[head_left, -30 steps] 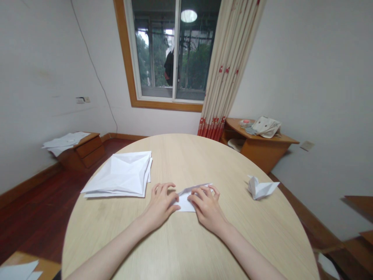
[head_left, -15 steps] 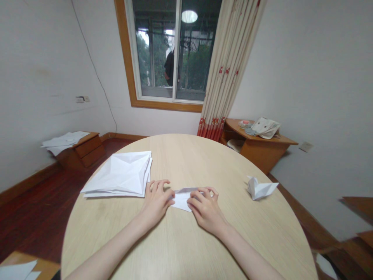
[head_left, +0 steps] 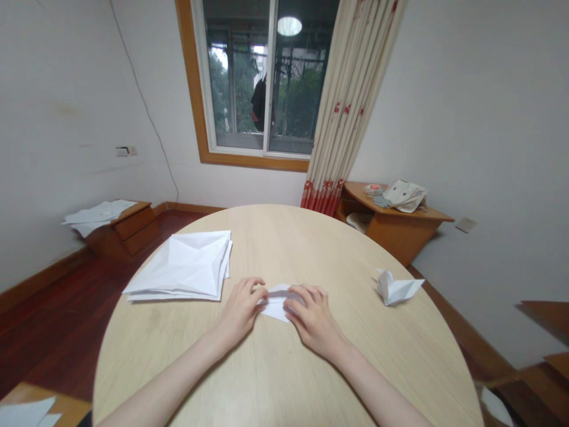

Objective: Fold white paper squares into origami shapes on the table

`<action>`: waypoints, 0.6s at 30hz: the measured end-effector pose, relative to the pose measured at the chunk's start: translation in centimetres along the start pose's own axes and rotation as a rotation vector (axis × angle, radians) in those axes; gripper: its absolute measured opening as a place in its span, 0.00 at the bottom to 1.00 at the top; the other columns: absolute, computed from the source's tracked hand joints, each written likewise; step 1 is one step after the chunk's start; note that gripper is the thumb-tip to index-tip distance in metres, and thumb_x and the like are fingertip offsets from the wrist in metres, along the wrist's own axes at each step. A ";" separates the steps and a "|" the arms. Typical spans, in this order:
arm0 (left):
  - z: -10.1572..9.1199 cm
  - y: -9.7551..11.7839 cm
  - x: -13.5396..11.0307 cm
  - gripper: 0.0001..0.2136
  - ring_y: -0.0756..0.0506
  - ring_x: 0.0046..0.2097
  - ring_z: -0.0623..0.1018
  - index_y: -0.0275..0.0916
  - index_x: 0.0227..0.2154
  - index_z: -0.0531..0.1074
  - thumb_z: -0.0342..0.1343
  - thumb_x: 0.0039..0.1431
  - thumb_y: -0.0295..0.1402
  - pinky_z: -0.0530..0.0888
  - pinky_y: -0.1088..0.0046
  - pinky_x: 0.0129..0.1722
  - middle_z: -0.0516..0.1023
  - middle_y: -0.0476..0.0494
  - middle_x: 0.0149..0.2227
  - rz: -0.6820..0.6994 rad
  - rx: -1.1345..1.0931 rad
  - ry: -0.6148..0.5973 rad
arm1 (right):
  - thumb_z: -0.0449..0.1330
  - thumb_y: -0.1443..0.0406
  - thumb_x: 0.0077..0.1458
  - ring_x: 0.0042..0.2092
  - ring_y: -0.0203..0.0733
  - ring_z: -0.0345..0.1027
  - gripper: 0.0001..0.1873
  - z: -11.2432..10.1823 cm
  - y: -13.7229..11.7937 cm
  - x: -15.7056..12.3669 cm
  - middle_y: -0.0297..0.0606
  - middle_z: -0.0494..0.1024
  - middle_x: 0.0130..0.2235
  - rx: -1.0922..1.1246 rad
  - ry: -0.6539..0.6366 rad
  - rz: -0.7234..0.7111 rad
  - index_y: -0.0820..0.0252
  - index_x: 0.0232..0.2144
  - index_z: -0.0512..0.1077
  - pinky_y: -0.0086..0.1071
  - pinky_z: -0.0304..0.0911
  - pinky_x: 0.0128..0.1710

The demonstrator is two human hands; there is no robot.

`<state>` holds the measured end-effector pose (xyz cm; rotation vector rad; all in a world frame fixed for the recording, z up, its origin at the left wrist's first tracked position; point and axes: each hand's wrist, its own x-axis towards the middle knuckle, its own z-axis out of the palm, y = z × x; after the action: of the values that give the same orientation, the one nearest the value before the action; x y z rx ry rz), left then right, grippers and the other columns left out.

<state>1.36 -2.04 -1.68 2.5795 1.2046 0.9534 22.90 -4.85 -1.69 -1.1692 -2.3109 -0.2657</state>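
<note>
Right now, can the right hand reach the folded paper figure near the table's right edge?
Probably yes: only bare table lies between right hand and paper figure. That hand is holding the small folded sheet, though.

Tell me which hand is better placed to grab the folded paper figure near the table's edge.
Right, probably. The right hand sits nearer the paper figure, on its side; the left hand would have to cross the folded sheet both hands hold.

Round table — pale matt wood grain, probably laminate; folded sheet — white matt paper.
</note>
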 end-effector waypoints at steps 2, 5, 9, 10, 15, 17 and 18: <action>0.3 0.0 -0.1 0.13 0.42 0.50 0.69 0.41 0.41 0.67 0.48 0.57 0.18 0.69 0.62 0.49 0.70 0.41 0.47 0.031 -0.087 -0.015 | 0.55 0.68 0.58 0.54 0.48 0.58 0.09 0.0 0.0 0.0 0.43 0.70 0.51 0.003 -0.013 0.004 0.56 0.43 0.68 0.43 0.52 0.52; 1.0 -0.2 -0.3 0.20 0.43 0.52 0.70 0.40 0.51 0.63 0.45 0.56 0.16 0.69 0.62 0.52 0.71 0.39 0.49 0.049 -0.176 -0.035 | 0.53 0.68 0.59 0.55 0.49 0.59 0.14 0.0 0.1 0.0 0.46 0.70 0.53 0.016 -0.030 0.012 0.57 0.48 0.66 0.45 0.55 0.52; 1.6 -0.3 -0.7 0.24 0.43 0.54 0.70 0.38 0.55 0.60 0.43 0.56 0.16 0.69 0.60 0.54 0.70 0.36 0.52 0.028 -0.202 -0.056 | 0.51 0.70 0.60 0.57 0.50 0.59 0.21 0.3 0.3 0.0 0.49 0.68 0.55 0.072 -0.063 0.021 0.59 0.55 0.60 0.49 0.56 0.54; 1.7 -0.3 -0.7 0.24 0.44 0.55 0.70 0.38 0.55 0.60 0.42 0.56 0.16 0.69 0.61 0.54 0.70 0.36 0.53 0.027 -0.201 -0.065 | 0.50 0.71 0.60 0.57 0.50 0.59 0.22 0.4 0.3 0.1 0.49 0.68 0.56 0.086 -0.074 0.022 0.59 0.56 0.59 0.50 0.56 0.54; 1.9 -0.2 -0.9 0.26 0.45 0.56 0.70 0.40 0.57 0.60 0.42 0.56 0.14 0.69 0.61 0.55 0.70 0.38 0.55 0.017 -0.179 -0.094 | 0.52 0.71 0.59 0.57 0.48 0.60 0.26 0.5 0.5 0.2 0.47 0.68 0.57 0.108 -0.104 0.010 0.58 0.59 0.57 0.49 0.59 0.55; 1.9 -0.1 -0.9 0.26 0.45 0.56 0.70 0.40 0.56 0.60 0.42 0.56 0.15 0.69 0.60 0.56 0.70 0.38 0.55 0.010 -0.172 -0.102 | 0.53 0.71 0.59 0.57 0.47 0.61 0.27 0.6 0.6 0.2 0.46 0.68 0.57 0.102 -0.108 0.007 0.57 0.60 0.57 0.48 0.60 0.56; 1.9 0.0 -0.8 0.25 0.44 0.56 0.70 0.40 0.56 0.61 0.43 0.56 0.15 0.69 0.60 0.56 0.70 0.38 0.55 0.007 -0.173 -0.105 | 0.53 0.71 0.59 0.57 0.46 0.61 0.28 0.6 0.6 0.1 0.46 0.68 0.57 0.100 -0.109 0.007 0.57 0.60 0.57 0.47 0.61 0.56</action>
<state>2.08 -2.38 -3.62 2.4658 1.0390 0.8700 23.11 -4.12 -2.19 -1.1677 -2.3838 -0.0842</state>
